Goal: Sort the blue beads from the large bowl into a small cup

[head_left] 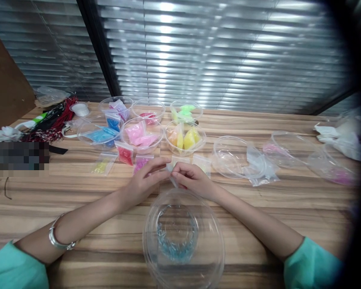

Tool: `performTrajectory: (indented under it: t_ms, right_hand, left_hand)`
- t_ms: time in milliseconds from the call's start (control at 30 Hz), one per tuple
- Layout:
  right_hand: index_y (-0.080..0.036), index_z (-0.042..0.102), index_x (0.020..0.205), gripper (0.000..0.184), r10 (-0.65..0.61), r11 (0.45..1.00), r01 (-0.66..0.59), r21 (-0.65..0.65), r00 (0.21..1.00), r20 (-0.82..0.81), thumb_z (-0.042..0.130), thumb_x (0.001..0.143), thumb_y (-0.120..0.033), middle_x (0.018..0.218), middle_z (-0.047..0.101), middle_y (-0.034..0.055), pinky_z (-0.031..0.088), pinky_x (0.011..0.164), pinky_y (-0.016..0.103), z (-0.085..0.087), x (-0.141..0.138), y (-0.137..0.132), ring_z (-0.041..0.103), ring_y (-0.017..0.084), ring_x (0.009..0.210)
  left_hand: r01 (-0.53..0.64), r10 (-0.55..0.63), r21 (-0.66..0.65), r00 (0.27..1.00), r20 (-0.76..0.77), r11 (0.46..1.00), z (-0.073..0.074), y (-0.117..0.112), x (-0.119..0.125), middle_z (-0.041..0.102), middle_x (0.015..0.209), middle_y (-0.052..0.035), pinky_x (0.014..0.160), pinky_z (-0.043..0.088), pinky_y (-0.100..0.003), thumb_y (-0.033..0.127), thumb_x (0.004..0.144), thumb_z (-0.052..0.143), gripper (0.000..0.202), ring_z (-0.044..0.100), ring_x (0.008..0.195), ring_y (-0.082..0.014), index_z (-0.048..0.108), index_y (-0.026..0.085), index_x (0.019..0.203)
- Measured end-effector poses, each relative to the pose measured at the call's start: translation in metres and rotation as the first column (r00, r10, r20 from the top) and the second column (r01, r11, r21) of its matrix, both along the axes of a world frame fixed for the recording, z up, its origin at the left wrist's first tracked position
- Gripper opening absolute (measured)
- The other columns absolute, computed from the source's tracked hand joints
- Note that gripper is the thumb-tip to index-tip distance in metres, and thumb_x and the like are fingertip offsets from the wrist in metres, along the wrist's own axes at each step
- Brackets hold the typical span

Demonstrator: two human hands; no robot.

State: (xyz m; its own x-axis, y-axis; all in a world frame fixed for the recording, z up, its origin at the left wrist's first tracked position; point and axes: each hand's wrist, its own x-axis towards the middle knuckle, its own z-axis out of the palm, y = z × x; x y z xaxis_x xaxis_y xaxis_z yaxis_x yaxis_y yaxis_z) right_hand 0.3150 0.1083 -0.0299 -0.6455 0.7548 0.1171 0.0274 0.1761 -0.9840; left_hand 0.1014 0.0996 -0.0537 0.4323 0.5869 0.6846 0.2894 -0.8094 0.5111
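My left hand (pixel 146 180) and my right hand (pixel 191 180) meet above the wooden table (pixel 78 192), fingers pinched on a small clear plastic bag (pixel 171 173) between them. Just below them stands a clear plastic bowl (pixel 183 241) with light blue beads in its bottom. A silver bangle (pixel 57 240) circles my left wrist. Small bags of yellow (pixel 104 163), red (pixel 125 154) and purple (pixel 141 162) beads lie on the table beyond my hands, with two more clear bags (pixel 202 163) beside them.
Several clear bowls hold bead bags: blue (pixel 100 135), pink (pixel 141 135), yellow-orange (pixel 185 138), green (pixel 185 112). Empty clear bowls (pixel 237 156) and lids sit at the right. Red and black cords (pixel 52 120) lie at the left, white plastic bags (pixel 343 136) at the far right. Blinds behind.
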Motion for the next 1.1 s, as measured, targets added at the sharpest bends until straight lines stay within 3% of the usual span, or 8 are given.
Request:
performTrajectory:
  t_ms: [133,300,400,467,600,767,867,1100]
  right_hand:
    - [-0.018,0.049,0.075,0.026,-0.043,0.998,0.041,0.052,0.998,0.049,0.049,0.097,-0.032,0.062,0.045,-0.0052,0.030,0.053,0.022,0.001,-0.004,-0.003,0.039,0.008,0.054]
    - [-0.018,0.050,0.072,0.022,-0.142,0.978,0.117,0.171,0.980,0.139,0.050,0.092,-0.026,0.060,0.043,-0.0052,0.027,0.053,0.023,0.005,-0.004,-0.003,0.036,0.008,0.055]
    - [-0.018,0.051,0.070,0.021,-0.238,0.952,0.196,0.235,0.956,0.170,0.052,0.090,-0.026,0.060,0.044,-0.0046,0.026,0.054,0.024,0.007,-0.001,0.000,0.036,0.009,0.056]
    - [-0.018,0.051,0.070,0.022,-0.279,0.939,0.229,0.257,0.943,0.180,0.053,0.091,-0.026,0.060,0.045,-0.0039,0.026,0.054,0.025,0.008,0.001,0.002,0.036,0.010,0.056]
    - [-0.018,0.054,0.075,0.025,-0.233,0.955,0.184,0.234,0.951,0.205,0.050,0.096,-0.030,0.063,0.054,-0.0024,0.031,0.056,0.025,0.013,0.003,0.001,0.044,0.010,0.057]
    - [-0.018,0.058,0.079,0.025,-0.093,0.981,0.056,0.187,0.976,0.196,0.050,0.097,-0.033,0.074,0.059,-0.0006,0.040,0.067,0.025,0.016,0.003,0.002,0.053,0.012,0.070]
    - [-0.018,0.057,0.078,0.025,-0.050,0.988,0.023,0.154,0.984,0.173,0.050,0.097,-0.033,0.075,0.058,-0.0010,0.041,0.065,0.024,0.015,0.002,0.004,0.053,0.011,0.069]
    - [-0.017,0.055,0.071,0.019,-0.243,0.954,0.195,0.227,0.948,0.207,0.055,0.090,-0.023,0.069,0.056,-0.0008,0.038,0.065,0.026,0.019,0.000,0.001,0.050,0.012,0.066]
  left_hand:
    - [0.044,0.028,-0.399,0.985,0.173,0.916,-0.001,-0.008,0.000,0.066,0.125,0.0002,0.091,0.058,-0.022,0.021,0.093,0.064,0.041,0.065,0.113,-0.0155,0.058,0.035,0.131]
    - [0.123,0.017,-0.502,0.964,0.265,0.856,-0.002,-0.013,0.001,0.066,0.125,-0.0019,0.090,0.057,-0.023,0.023,0.093,0.064,0.036,0.064,0.114,-0.0171,0.061,0.031,0.128]
    - [0.053,0.048,-0.392,0.968,0.245,0.919,-0.002,-0.009,0.002,0.067,0.122,-0.0039,0.095,0.057,-0.029,0.021,0.093,0.063,0.036,0.064,0.114,-0.0179,0.059,0.029,0.128]
    - [-0.002,0.031,-0.181,0.987,0.157,0.983,-0.002,-0.004,0.000,0.063,0.126,-0.0041,0.102,0.054,-0.032,0.014,0.093,0.060,0.038,0.060,0.120,-0.0176,0.058,0.029,0.128]
    - [0.040,-0.033,0.124,0.998,-0.062,0.991,0.002,0.002,-0.002,0.049,0.143,-0.0090,0.107,0.049,-0.038,0.004,0.092,0.053,0.037,0.049,0.133,-0.0205,0.059,0.026,0.121]
    - [0.038,-0.024,0.181,0.997,-0.079,0.983,0.010,0.004,0.001,0.051,0.138,-0.0183,0.102,0.053,-0.044,0.033,0.082,0.076,0.050,0.053,0.129,-0.0276,0.052,0.019,0.124]
    - [0.030,-0.010,0.232,0.996,-0.086,0.972,0.010,0.004,0.002,0.058,0.130,-0.0165,0.098,0.056,-0.041,0.034,0.081,0.077,0.052,0.059,0.123,-0.0255,0.052,0.018,0.123]
    - [0.009,0.004,0.198,0.998,-0.066,0.980,0.009,0.003,0.003,0.062,0.132,-0.0166,0.100,0.054,-0.039,0.023,0.082,0.077,0.069,0.060,0.124,-0.0225,0.040,0.019,0.140]
